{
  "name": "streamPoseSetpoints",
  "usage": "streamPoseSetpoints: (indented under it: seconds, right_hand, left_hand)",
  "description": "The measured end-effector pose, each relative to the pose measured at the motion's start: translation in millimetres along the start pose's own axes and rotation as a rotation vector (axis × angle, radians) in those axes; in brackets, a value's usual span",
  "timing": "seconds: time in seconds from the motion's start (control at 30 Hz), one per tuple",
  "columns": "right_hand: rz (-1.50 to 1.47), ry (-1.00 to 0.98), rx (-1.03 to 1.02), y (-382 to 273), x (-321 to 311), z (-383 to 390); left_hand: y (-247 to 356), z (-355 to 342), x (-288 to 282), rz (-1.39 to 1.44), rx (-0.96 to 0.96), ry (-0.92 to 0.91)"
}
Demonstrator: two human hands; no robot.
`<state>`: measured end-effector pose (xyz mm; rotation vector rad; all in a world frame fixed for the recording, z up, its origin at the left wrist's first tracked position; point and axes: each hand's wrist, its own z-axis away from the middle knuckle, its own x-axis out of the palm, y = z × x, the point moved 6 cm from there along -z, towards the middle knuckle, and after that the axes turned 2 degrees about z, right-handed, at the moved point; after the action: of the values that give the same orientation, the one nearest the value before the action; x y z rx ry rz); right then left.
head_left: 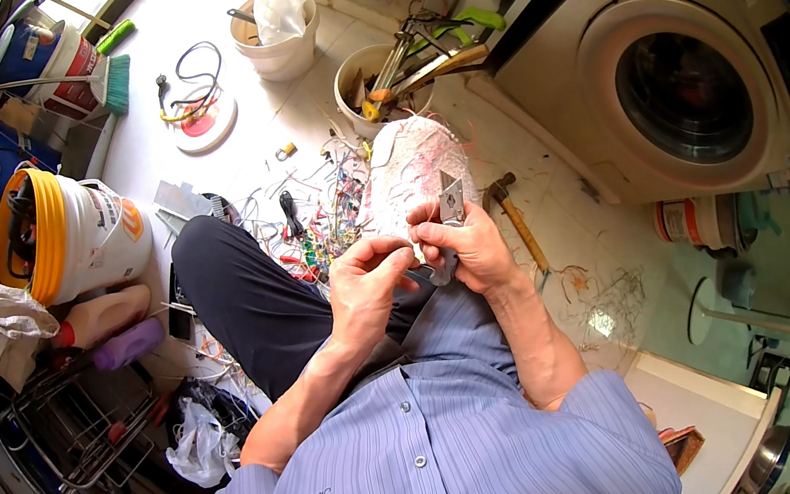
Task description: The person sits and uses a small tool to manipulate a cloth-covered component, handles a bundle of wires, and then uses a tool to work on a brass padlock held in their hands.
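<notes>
My right hand (466, 249) is closed on a metal utility knife (450, 203) with a silver head and dark handle, held upright over my lap. My left hand (367, 286) is just left of it, fingertips pinched near the handle on something small that I cannot make out. Beyond my hands is a pale pink, lumpy cushion-like bundle (407, 154). A tangle of coloured wires and small electronic parts (326, 221) lies on the floor to its left, with a black coiled cable (293, 216) among them.
A hammer (520, 224) lies right of the bundle, near a washing machine (576, 100). A bucket of tools (351, 91), a white bucket (277, 56) and a cable on a round lid (201, 123) stand beyond. Buckets (91, 239), bottles (126, 345) and a wire rack (78, 433) crowd the left.
</notes>
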<state>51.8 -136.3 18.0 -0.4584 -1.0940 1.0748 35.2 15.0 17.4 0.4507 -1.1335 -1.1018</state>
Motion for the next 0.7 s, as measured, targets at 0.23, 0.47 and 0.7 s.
streamPoseSetpoints:
  seconds: [0.23,0.47,0.7]
  right_hand:
    - [-0.148,-0.118,0.019,3,-8,5]
    - [-0.153,-0.175,0.018,0,-5,8]
    - [-0.102,-0.314,0.040,-7,-10,16]
  left_hand:
    - [4,-5,-9,0.085,0.044,0.042]
    - [7,-10,-16,0.007,0.003,0.008]
    - [19,-13,-20,-0.217,-0.046,0.006]
